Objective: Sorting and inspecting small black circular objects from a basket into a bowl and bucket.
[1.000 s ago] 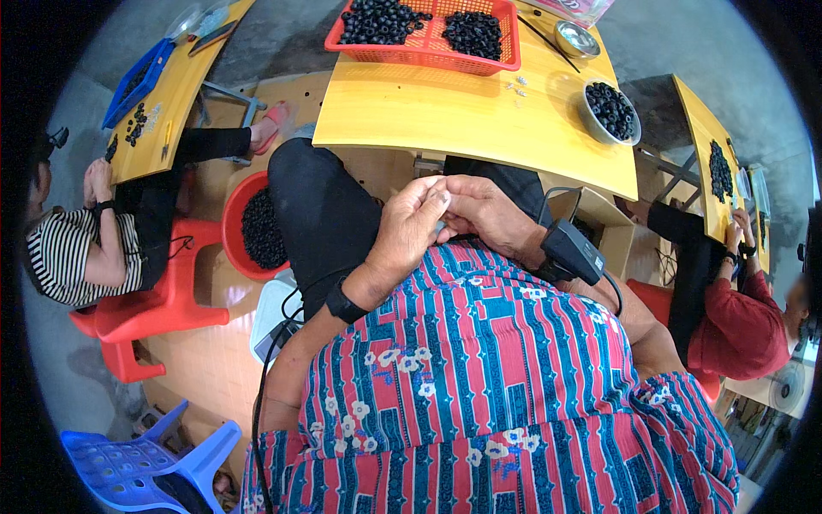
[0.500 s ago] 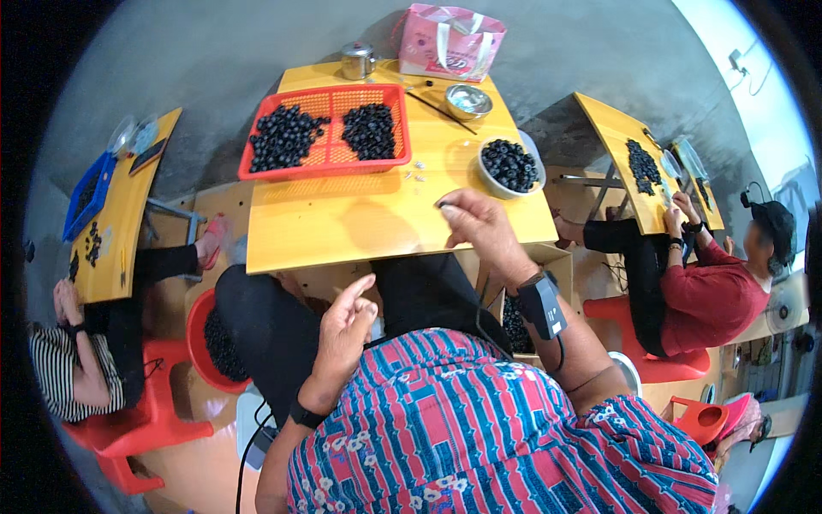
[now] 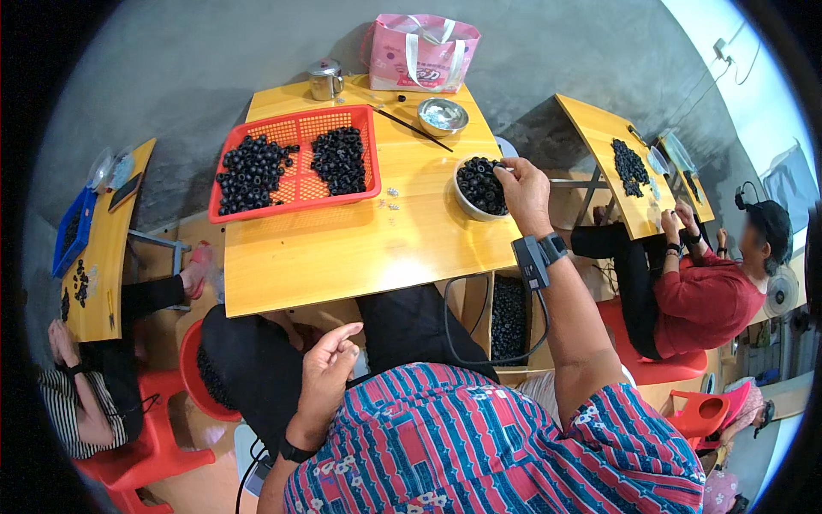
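Observation:
My right hand (image 3: 525, 195) reaches over the right rim of a pale round bowl (image 3: 469, 206). Its thumb and forefinger are bent together at the small black ring-shaped parts (image 3: 481, 185) heaped inside. Whether a part is pinched between those fingertips is hidden. My left hand (image 3: 327, 373) hovers above my lap, short of the table's front edge. Its forefinger points forward, the thumb lies close beside it, and the other fingers are curled in. What it may hold is not visible. A red two-part basket (image 3: 298, 163) of similar black parts rests at the left of the yellow table (image 3: 360, 265).
A metal bowl (image 3: 443, 117), a dark stick (image 3: 411, 128), a metal cup (image 3: 325, 79) and a pink bag (image 3: 424, 53) occupy the far side. Beneath the table are a box of black parts (image 3: 509, 321) and a red tub (image 3: 193, 364). Co-workers sit left and right.
My right hand has gone from above the table's front, a small dark piece at its fingertips, right and away to the bowl. My left hand stays over my lap. The view has shifted.

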The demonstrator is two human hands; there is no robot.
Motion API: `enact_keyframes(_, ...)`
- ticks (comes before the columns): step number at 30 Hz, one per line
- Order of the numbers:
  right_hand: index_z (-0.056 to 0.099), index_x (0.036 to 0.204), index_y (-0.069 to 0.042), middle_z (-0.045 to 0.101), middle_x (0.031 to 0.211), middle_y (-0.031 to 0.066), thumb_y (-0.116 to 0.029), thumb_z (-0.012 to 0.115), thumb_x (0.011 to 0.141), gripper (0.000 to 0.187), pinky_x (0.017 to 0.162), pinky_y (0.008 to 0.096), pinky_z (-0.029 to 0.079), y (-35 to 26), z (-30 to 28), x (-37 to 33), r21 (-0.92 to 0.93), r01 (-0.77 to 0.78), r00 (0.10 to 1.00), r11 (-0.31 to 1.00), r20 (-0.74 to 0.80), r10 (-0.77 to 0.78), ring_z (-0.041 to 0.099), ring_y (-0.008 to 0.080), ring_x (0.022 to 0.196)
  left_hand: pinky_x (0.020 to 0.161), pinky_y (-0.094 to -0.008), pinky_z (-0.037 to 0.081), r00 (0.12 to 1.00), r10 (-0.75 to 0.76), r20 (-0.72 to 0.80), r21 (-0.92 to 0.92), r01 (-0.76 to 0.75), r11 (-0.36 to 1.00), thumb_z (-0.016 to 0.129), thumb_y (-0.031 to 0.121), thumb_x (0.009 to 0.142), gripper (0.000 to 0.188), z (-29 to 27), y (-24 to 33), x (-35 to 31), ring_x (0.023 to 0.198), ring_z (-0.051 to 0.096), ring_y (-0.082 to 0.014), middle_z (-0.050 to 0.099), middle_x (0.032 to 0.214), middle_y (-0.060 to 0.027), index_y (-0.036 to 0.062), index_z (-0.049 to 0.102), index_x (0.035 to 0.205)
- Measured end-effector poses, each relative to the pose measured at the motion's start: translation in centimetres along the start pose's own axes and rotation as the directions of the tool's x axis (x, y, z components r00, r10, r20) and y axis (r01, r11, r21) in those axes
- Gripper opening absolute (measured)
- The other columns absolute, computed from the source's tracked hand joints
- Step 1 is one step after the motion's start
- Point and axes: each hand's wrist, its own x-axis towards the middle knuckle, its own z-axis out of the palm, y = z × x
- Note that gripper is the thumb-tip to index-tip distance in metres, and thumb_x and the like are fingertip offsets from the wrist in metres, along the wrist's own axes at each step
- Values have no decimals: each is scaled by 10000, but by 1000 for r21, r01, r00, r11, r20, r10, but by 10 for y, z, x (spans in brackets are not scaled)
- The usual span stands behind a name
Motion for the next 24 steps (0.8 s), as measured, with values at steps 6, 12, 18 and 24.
enact_keyframes(6,674,935,3,615,693,18,-73,578,846,151,538,222,434,1,8,4,536,-137,988,833,19,150,530,68,581,530,-151,324,999,-31,-39,-33,30,999,529,63,891,324,-5,1,7,610,394,1,465,741,68,5,541,1210)
enact_keyframes(12,663,940,-1,598,736,-22,-40,591,847,124,497,172,378,-47,7,-15,635,-86,984,768,175,-34,461,20,557,596,-161,370,999,18,42,-5,-18,1000,526,67,891,329,-12,-2,26,663,429,-15,497,782,56,21,540,1216)
enact_keyframes(18,650,933,9,625,802,6,-23,605,833,115,570,200,428,-131,42,-34,576,-8,831,817,459,-316,520,54,636,584,-162,363,999,0,44,-104,5,995,516,83,904,327,-26,-1,34,647,408,-17,480,781,61,38,534,1228)
enact_keyframes(24,657,918,-20,598,815,139,-36,600,778,152,681,343,479,-188,112,-30,491,403,604,772,491,-627,594,283,716,596,-175,381,999,-13,45,-138,19,990,501,62,906,312,-32,6,38,655,423,-32,490,777,42,35,538,1215)
